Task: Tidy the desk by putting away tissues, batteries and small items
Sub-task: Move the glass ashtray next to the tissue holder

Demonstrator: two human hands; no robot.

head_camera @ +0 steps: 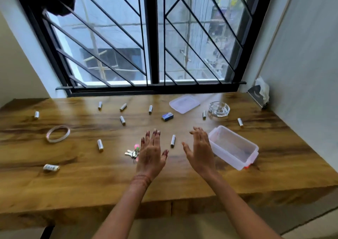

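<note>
Several silver batteries lie scattered over the wooden desk [91,180]; one battery [173,140] lies between my two hands. My left hand [150,154] hovers palm down with fingers spread, partly covering a bunch of keys [132,153]. My right hand [200,151] is open too, just left of a clear plastic box [233,147] that looks to have nothing in it. The box's lid [184,103] lies near the window. A small blue box [167,116] sits mid-desk. A tissue pack [259,94] stands in the far right corner.
A glass ashtray [219,109] sits behind the plastic box. A ring of clear tape [57,133] lies at the left. A barred window [151,37] runs along the back, with walls on both sides of the desk.
</note>
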